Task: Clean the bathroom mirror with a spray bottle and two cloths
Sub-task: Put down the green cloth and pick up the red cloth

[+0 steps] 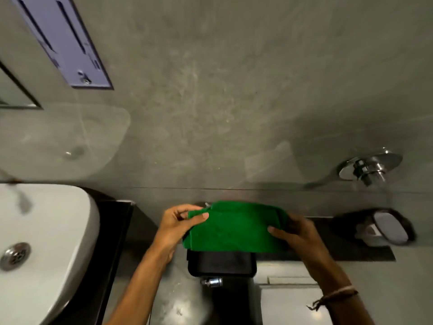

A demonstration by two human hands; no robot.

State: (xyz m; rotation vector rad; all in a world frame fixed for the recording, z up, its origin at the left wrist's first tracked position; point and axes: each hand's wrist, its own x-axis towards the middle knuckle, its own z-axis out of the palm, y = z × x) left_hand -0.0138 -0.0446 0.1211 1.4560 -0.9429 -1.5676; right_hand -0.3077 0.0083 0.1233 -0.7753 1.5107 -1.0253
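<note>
A grey-walled bathroom beside a white sink (35, 231): the left hand (178, 226) and right hand (297, 233) each pinch an end of a folded green cloth (234, 228) above a black ledge (328, 252) — wiping apparently not yet begun, no spray bottle visible.

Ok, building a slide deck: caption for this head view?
Both hands hold a folded green cloth above a black box.

The cloth (234, 228) is plain bright green, over a black box (221, 263). The basin (46, 231) is white with a steel-grey drain (15, 255), set on a dark desk (112, 231). The wall (222, 90) is mottled grey-beige, the valve (370, 168) shiny chrome.
</note>
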